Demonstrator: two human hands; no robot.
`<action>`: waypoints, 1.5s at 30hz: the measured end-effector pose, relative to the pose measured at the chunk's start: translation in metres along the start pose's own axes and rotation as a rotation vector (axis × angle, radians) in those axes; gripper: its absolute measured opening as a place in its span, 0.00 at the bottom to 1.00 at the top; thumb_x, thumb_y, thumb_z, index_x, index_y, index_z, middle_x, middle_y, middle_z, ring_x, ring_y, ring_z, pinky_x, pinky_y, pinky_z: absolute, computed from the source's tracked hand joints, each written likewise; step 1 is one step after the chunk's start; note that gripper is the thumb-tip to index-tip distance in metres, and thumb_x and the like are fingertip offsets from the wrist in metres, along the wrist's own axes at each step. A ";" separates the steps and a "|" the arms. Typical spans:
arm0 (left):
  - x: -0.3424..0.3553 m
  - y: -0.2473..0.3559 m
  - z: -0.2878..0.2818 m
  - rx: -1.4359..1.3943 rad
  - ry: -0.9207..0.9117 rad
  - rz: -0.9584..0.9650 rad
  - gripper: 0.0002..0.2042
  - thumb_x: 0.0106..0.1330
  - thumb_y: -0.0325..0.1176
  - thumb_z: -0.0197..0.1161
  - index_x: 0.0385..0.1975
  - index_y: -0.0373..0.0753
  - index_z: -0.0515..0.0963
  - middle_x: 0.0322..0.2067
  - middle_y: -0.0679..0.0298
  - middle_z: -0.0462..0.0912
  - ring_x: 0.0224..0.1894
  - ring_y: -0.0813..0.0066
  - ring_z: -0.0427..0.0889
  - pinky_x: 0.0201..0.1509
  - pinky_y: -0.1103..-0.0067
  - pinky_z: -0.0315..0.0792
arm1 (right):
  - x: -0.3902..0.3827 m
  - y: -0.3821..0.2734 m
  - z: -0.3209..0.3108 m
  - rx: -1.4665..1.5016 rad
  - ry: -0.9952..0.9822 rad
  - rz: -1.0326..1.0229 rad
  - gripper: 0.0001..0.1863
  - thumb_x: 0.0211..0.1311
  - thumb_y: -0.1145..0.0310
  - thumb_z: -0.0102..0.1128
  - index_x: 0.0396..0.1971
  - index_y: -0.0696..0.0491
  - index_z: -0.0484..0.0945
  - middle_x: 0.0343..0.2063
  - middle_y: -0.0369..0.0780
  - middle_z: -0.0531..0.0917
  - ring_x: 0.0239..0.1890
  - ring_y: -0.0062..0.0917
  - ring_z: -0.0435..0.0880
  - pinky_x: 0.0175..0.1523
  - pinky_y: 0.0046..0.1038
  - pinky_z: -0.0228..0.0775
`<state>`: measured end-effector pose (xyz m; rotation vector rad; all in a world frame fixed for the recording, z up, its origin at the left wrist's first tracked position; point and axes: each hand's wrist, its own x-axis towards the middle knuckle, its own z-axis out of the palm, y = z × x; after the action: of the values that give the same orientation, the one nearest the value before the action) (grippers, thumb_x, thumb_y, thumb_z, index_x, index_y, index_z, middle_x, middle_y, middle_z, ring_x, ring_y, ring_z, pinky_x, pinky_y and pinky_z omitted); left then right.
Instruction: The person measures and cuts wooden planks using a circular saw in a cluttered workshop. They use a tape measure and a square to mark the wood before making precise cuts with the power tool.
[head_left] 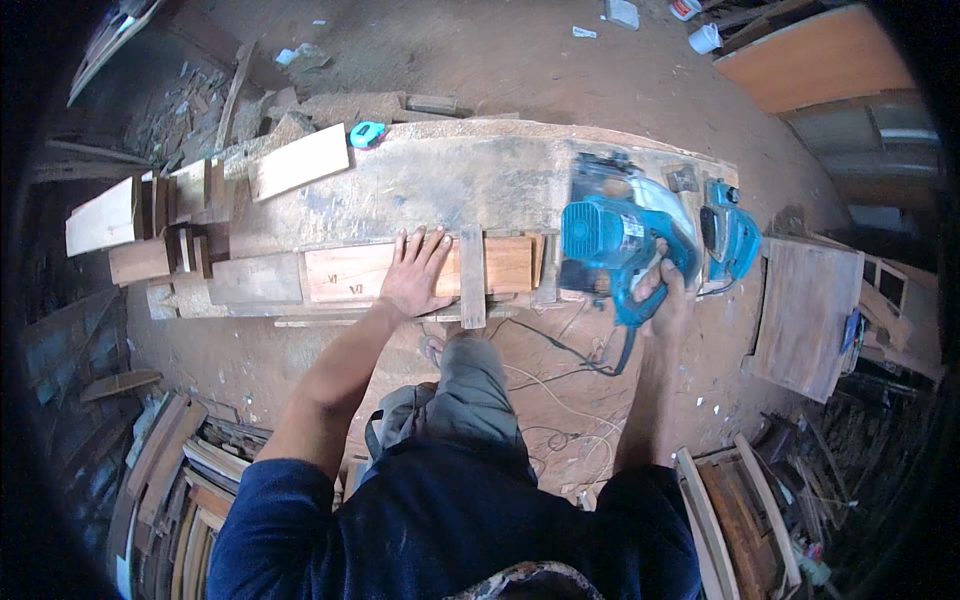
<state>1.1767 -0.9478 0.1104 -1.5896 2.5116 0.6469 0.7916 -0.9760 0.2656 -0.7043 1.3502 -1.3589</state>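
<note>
My left hand (416,272) lies flat with fingers spread on a pale wooden board (345,272), which has small dark marks on its face. Just right of that hand, a narrow wooden strip (472,280) crosses the board. A redder board end (510,264) shows beyond the strip. My right hand (660,285) is wrapped around the rear handle of a teal circular saw (600,232), at the right part of the workbench. The saw is slightly blurred, and its blade cannot be made out. A dark cord (575,362) hangs from its handle.
A teal power planer (735,235) sits at the bench's right end. Toward the back of the workbench (450,180) lie a blue tape measure (367,134) and a loose board (300,162). Wood blocks (140,258) crowd the left end. Cables (590,440) trail over the floor near my legs.
</note>
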 end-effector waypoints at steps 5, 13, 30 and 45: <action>-0.008 -0.017 -0.039 -0.256 -0.056 0.004 0.41 0.60 0.56 0.68 0.69 0.37 0.66 0.70 0.52 0.64 0.74 0.52 0.59 0.78 0.56 0.50 | 0.048 0.008 -0.025 -0.776 0.127 -0.328 0.16 0.65 0.67 0.65 0.49 0.60 0.80 0.20 0.36 0.78 0.22 0.30 0.79 0.32 0.31 0.73; -0.101 -0.072 -0.048 -0.686 0.324 -0.530 0.19 0.70 0.39 0.66 0.54 0.32 0.80 0.45 0.49 0.86 0.50 0.56 0.86 0.57 0.68 0.77 | 0.038 0.087 -0.007 -1.336 0.287 -0.800 0.22 0.60 0.67 0.68 0.53 0.59 0.78 0.38 0.52 0.83 0.41 0.52 0.83 0.45 0.46 0.75; -0.238 -0.078 0.042 -0.868 0.339 -1.106 0.21 0.70 0.43 0.64 0.55 0.34 0.80 0.49 0.48 0.86 0.50 0.59 0.86 0.56 0.68 0.77 | 0.070 0.190 0.073 -1.141 -0.157 -0.172 0.15 0.64 0.68 0.64 0.45 0.62 0.77 0.34 0.52 0.86 0.38 0.47 0.87 0.43 0.41 0.76; 0.061 -0.287 -0.065 0.154 0.126 -0.500 0.57 0.50 0.50 0.78 0.77 0.42 0.48 0.76 0.53 0.53 0.79 0.49 0.48 0.77 0.44 0.46 | -0.035 0.079 0.124 -0.554 0.093 0.334 0.17 0.72 0.61 0.59 0.48 0.60 0.81 0.38 0.38 0.84 0.34 0.21 0.81 0.37 0.25 0.74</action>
<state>1.4116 -1.1298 0.0651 -2.1305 2.0393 0.2895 0.9365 -0.9702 0.2237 -0.7367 1.8539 -0.7591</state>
